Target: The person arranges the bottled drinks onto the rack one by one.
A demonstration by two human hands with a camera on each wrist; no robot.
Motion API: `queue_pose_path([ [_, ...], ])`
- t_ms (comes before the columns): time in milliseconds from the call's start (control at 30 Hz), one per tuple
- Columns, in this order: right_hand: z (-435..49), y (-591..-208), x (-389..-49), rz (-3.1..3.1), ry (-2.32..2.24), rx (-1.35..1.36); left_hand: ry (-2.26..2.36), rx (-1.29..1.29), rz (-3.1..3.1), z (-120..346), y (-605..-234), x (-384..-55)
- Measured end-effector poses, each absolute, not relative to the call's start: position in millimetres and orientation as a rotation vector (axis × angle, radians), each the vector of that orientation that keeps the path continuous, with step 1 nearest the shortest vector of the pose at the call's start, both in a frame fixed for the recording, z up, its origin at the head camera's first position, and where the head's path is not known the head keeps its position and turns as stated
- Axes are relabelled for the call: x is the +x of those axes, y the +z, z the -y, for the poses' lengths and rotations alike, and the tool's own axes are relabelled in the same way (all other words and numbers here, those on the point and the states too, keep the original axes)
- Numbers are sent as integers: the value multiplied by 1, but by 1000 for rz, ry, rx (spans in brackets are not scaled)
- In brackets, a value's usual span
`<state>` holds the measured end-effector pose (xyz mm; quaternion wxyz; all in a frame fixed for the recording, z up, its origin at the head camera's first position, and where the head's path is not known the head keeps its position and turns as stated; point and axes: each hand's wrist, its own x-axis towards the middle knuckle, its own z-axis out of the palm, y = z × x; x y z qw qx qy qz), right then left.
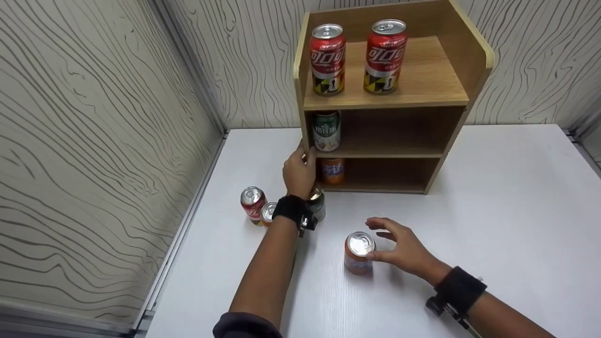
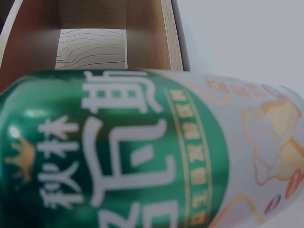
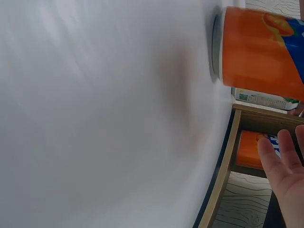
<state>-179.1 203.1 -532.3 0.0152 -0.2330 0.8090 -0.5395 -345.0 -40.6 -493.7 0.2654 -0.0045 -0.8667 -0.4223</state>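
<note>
Right hand over the near part of the white bench, fingers parted and loosely curved, gripping nothing; thumb at the right side of an upright orange can, contact uncertain. That can stands on the bench, nearer than the wooden shelf. Left hand at the shelf's left side panel, thumb by its front edge, fingers partly hidden behind; appears to grip the panel. Green can just right of the left wrist, partly covered by it. Left of that wrist, a red can and a silver-topped can, side by side. On the shelf: two red-and-silver cans on top, a green-and-white can at left in the middle compartment, a second orange can at left in the bottom one.
</note>
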Motion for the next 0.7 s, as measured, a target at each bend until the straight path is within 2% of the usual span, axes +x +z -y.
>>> queue_pose_path([
  [200, -197, -522, -169, -2510, -1665, -755, -1142, 3, 2356, 40, -494, -345],
  [467, -198, -559, -177, -2550, -1617, -740, -1144, 12, 2369, 41, -495, -345],
  [700, -196, -567, -177, -2560, -1595, -746, -1163, 5, 2357, 41, -495, -345],
])
